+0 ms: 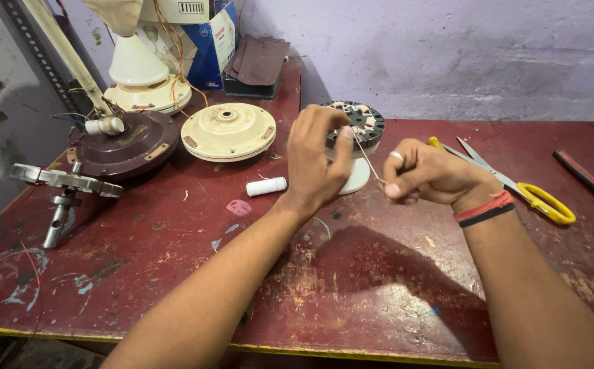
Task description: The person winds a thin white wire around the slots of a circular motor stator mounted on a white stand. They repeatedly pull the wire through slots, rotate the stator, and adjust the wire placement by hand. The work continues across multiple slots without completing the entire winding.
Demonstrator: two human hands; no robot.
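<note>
White, thin thread point(367, 158) runs taut between both pinches, slanting from the left hand point(317, 160) above down to the right hand point(430, 174), each clamped on an end, just before the fan stator point(365, 123).

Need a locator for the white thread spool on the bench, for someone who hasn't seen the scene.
Start at the red table and find the cream round fan cover lying flat near its back edge. Just in front of it, left of the left hand, lies the spool on its side. It is the only small white cylinder there; the other white and cream parts nearby are far larger and mostly round.
</note>
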